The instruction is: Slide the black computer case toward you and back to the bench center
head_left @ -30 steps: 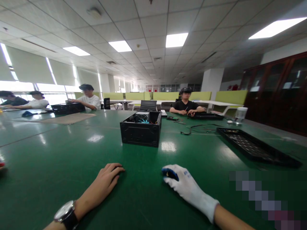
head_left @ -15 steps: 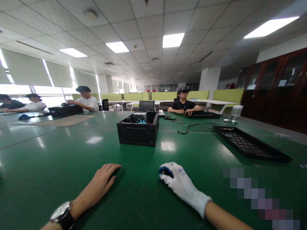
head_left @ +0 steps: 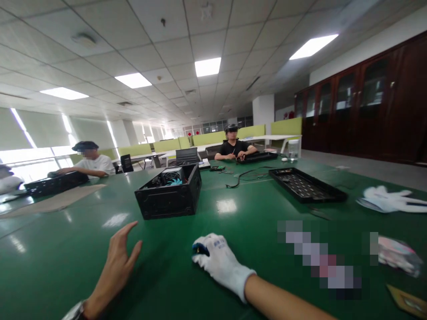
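My left hand [head_left: 116,258], bare with a watch [head_left: 75,310] on its wrist, is raised over the green table, thumb and fingers apart, with nothing in it. It is nearest to the black computer case [head_left: 167,198], which lies beyond it with a power supply and a fan with light-blue parts [head_left: 174,182] showing inside. My right hand [head_left: 218,258] wears a white work glove and rests curled on the tabletop. Dark blue with a small yellowish spot shows within its fingers; what it holds, if anything, I cannot make out.
On the right lie a black panel tray [head_left: 308,189], a white glove [head_left: 388,199] and a plastic bag [head_left: 398,257]. Black cables [head_left: 242,177] and a circuit board [head_left: 217,168] are farther back. Across the table a person in black [head_left: 233,149] works; another in white [head_left: 95,164] sits left.
The view has turned right, so the table's things appear farther left and the white glove shows. My left hand has lifted and its fingers have spread. My right hand stays curled.
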{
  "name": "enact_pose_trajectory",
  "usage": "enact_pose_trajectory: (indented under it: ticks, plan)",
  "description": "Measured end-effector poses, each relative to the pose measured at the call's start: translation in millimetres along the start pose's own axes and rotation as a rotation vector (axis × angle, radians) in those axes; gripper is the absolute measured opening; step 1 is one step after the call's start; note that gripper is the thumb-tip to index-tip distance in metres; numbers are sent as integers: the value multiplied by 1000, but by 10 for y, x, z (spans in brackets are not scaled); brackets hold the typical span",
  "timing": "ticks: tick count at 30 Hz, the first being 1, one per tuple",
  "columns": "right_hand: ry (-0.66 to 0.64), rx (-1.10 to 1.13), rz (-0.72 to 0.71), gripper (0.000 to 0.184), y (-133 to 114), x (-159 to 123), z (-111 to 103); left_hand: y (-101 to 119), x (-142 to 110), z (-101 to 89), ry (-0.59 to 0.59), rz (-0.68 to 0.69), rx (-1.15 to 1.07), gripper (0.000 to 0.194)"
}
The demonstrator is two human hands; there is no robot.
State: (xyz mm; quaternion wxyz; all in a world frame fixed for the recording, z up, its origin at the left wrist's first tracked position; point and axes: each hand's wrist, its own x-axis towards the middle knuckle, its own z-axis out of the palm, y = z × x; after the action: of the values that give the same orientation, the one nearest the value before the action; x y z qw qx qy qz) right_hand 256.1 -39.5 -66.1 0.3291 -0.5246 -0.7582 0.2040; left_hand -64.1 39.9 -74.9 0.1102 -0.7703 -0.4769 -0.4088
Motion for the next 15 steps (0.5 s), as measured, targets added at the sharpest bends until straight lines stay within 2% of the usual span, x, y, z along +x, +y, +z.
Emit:
enact_pose_trajectory:
  ticks: [2,4,6,8,11,13,15]
  plan:
    - [-27,-7,-67,35,8,10,19,220,450,126,42,38,50,54]
    - [-35,78,-71,37,51,44,43,445,986,272,-2,127,170,51]
    - [70,178,52,33,139,106,62,607,1504,430,-67,167,262,46]
    - [222,235,173,31,253,187,64,682,1893,591,-126,134,320,42]
    - [347,248,261,32,416,305,34,672,2141,788,-234,62,411,40]
    - [401,251,300,34,499,365,-6,639,2148,847,-295,61,462,36]
    - [440,249,320,34,569,411,-66,646,2115,826,-340,101,490,35]
